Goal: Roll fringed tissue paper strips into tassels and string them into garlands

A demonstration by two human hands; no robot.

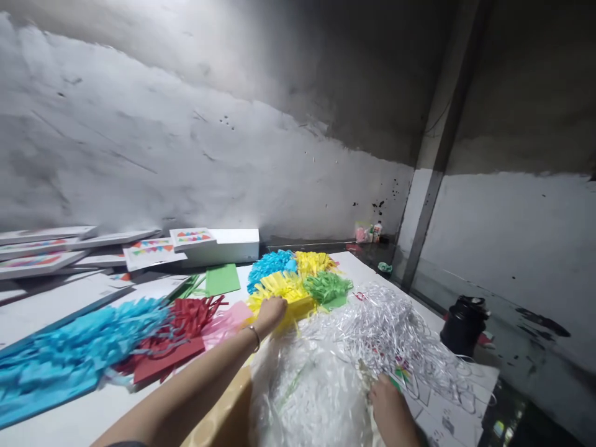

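My left hand (271, 313), a bangle on its wrist, is closed on the yellow fringed tissue paper (279, 288) in the middle of the table. In front of me stands a clear plastic bag (311, 391) filled with white shredded strips, in a brown cardboard box (228, 410). My right hand (386, 397) grips the bag's right edge, its fingertips partly hidden. Silvery white shredded strips (377, 326) lie heaped just beyond it. Green fringe (328, 288), blue fringe (270, 267) and more yellow fringe (314, 262) sit behind my left hand.
Left of my arm lie blue fringe (93, 341), red fringe (193, 316) and pink tissue (228, 323). A green sheet (222, 279) is farther back. Flat printed boxes (151, 253) are stacked along the wall beside a white box (237, 245). A black container (464, 326) stands at right.
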